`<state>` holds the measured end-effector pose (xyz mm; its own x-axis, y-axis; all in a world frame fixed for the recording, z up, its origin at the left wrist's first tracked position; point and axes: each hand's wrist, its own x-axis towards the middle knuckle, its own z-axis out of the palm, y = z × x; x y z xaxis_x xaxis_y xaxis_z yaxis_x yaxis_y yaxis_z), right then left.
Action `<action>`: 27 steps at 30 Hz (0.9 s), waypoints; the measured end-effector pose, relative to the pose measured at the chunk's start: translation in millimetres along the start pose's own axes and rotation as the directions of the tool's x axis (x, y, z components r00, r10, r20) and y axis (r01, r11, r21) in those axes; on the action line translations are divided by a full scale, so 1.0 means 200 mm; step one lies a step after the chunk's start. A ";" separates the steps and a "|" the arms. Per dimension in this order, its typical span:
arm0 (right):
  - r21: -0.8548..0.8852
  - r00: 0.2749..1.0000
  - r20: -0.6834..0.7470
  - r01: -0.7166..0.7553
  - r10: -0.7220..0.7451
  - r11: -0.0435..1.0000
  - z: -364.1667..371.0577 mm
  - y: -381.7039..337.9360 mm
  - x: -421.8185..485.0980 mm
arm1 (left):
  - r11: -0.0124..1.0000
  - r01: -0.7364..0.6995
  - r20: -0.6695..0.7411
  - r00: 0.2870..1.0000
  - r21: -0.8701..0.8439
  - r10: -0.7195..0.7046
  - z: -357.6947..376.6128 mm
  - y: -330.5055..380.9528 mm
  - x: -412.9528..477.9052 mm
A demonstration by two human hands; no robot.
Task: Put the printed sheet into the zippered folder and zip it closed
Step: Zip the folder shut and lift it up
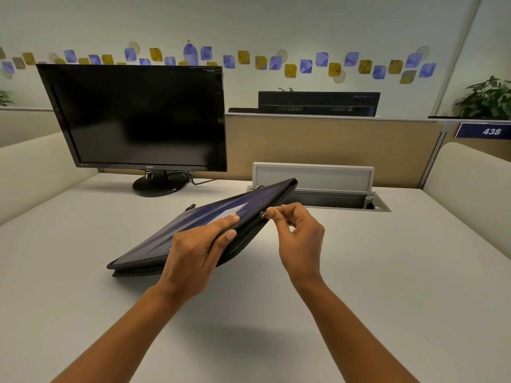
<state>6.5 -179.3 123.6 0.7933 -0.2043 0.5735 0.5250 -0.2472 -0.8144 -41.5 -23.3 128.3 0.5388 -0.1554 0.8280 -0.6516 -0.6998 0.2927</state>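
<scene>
Nearest the viewer, the left hand (pixel 200 248) clamps the near edge of the zippered folder (pixel 193 230), thumb on the side wall and fingers spread over the dark cover, holding that edge tilted up off the desk (pixel 387 272) while the folder's far-left corner rests on it. Just to the right, the right hand (pixel 300 236) pinches the zipper pull (pixel 264 215) between thumb and forefinger at the raised edge, the other fingers curled in. The printed sheet cannot be seen; it is presumably already inside, so the zipping step looks to be in hand. Next the pull should be drawn along the track and round the corner, the left hand bracing the covers together so the teeth meet. Beyond both hands stand a dark monitor (pixel 143 117) and an open cable tray (pixel 331 200).
</scene>
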 end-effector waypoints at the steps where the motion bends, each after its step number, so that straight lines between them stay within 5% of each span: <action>1: -0.006 1.000 -0.007 -0.012 0.011 1.000 0.00 0.01 0.01 | 1.000 -0.007 -0.011 1.000 -0.008 0.007 0.00 0.00 -0.01; 27: -0.269 0.961 -0.262 -0.156 0.084 0.950 -0.03 0.24 0.32 | 1.000 0.008 -0.050 0.999 -0.020 -0.009 -0.15 -0.01 -0.07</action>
<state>81.2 -210.4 121.8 0.7259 -0.4654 0.5064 0.2918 -0.4583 -0.8395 -63.9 1.2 131.5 0.5176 -0.1142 0.8480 -0.6579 -0.6867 0.3091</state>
